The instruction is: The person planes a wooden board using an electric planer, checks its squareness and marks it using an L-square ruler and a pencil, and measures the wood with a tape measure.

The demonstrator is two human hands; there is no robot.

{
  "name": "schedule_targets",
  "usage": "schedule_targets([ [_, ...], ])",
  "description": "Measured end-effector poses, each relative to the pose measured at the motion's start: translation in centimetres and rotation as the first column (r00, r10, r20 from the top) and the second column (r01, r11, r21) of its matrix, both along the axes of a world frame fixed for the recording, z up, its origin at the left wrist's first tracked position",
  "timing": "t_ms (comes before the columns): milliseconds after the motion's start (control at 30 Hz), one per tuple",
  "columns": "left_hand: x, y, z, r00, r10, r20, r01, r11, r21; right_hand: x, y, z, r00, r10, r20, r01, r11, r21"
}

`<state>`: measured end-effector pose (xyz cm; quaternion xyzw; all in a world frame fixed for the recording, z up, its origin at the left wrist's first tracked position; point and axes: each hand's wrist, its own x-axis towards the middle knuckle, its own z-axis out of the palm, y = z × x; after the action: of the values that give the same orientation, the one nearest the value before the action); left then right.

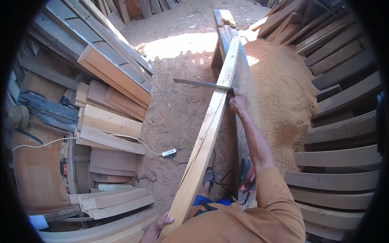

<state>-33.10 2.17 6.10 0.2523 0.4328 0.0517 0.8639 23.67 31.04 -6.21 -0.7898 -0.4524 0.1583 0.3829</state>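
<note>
A long, pale wooden board [204, 133] with a crack along its length slopes from my body to the weathered wooden bench [248, 91]. My left hand [162, 222] grips the board's near end at the lower edge of the view, its thumb on top. Across the board's far part lies a thin metal carpenter's square [198, 84], its blade reaching out past the left edge. At the board's right edge my right hand [238, 103] is closed on the square's dark end; the fingers are partly hidden.
A red power tool [246, 174] stands low by the bench. A white power strip [169, 152] with cords lies on the dirt floor. Sawdust [279, 101] is heaped to the right. Stacked boards line the left [109, 121] and right [340, 158] sides.
</note>
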Motion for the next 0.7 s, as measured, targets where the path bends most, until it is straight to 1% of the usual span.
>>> schedule_targets([
  [33, -0.2, 0.0, -0.1, 1.000, 0.010, 0.000, -0.010, 1.000, 0.010, -0.1, -0.1, 0.5, 1.000, -0.001, -0.007, 0.000, 1.000, -0.016],
  [100, -0.3, -0.3, -0.6, 0.999, 0.035, 0.007, -0.035, 0.999, 0.032, -1.2, -1.8, 1.7, 0.998, -0.017, -0.059, 0.027, 0.984, 0.177],
  [133, -0.6, -0.5, -1.1, 0.999, 0.038, -0.009, -0.038, 0.999, -0.005, -1.9, -3.0, 2.0, 0.996, -0.015, -0.084, 0.038, 0.962, 0.272],
  [200, -1.9, -0.8, -2.9, 0.998, 0.044, -0.046, -0.047, 0.996, -0.069, -2.8, -6.2, 2.2, 0.950, -0.106, -0.294, 0.194, 0.937, 0.289],
  [233, -2.8, -0.6, -3.7, 0.997, 0.039, -0.069, -0.045, 0.994, -0.100, -3.3, -8.4, 2.6, 0.867, -0.110, -0.486, 0.296, 0.898, 0.326],
  [267, -3.4, -0.5, -4.2, 0.996, 0.030, -0.090, -0.041, 0.990, -0.131, -3.6, -11.0, 3.2, 0.749, -0.092, -0.656, 0.402, 0.851, 0.339],
  [300, -3.6, -0.4, -4.4, 0.994, 0.016, -0.108, -0.034, 0.986, -0.164, -3.4, -13.8, 3.5, 0.705, -0.115, -0.700, 0.475, 0.809, 0.346],
  [367, -3.1, 0.1, -3.6, 0.992, 0.057, -0.113, -0.073, 0.987, -0.143, -2.2, -20.1, 3.6, 0.632, -0.153, -0.760, 0.592, 0.728, 0.346],
  [400, -3.1, 0.3, -3.9, 0.992, 0.093, -0.087, -0.105, 0.984, -0.144, -1.3, -23.5, 3.5, 0.607, -0.172, -0.776, 0.634, 0.694, 0.342],
  [467, -3.7, 0.5, -4.9, 0.977, 0.214, -0.008, -0.213, 0.963, -0.165, -0.6, -29.6, 4.7, 0.606, -0.145, -0.782, 0.689, 0.586, 0.426],
  [533, -4.4, 0.8, -7.4, 0.911, 0.394, 0.119, -0.358, 0.901, -0.246, -0.9, -35.8, 7.4, 0.600, -0.256, -0.758, 0.714, 0.598, 0.363],
  [567, -4.7, 0.9, -8.6, 0.857, 0.480, 0.185, -0.418, 0.859, -0.296, -0.6, -38.8, 7.0, 0.640, -0.333, -0.692, 0.685, 0.655, 0.319],
  [633, -4.4, 2.1, -10.5, 0.774, 0.561, 0.293, -0.439, 0.809, -0.391, -0.3, -45.3, 5.9, 0.709, -0.463, -0.532, 0.637, 0.744, 0.201],
  [667, -3.2, 2.6, -10.0, 0.757, 0.563, 0.331, -0.417, 0.807, -0.418, -0.9, -48.0, 5.3, 0.738, -0.503, -0.451, 0.615, 0.776, 0.141],
  [700, -0.3, 2.9, -6.0, 0.761, 0.524, 0.382, -0.364, 0.833, -0.416, -1.5, -50.3, 4.6, 0.766, -0.530, -0.365, 0.592, 0.802, 0.080],
])
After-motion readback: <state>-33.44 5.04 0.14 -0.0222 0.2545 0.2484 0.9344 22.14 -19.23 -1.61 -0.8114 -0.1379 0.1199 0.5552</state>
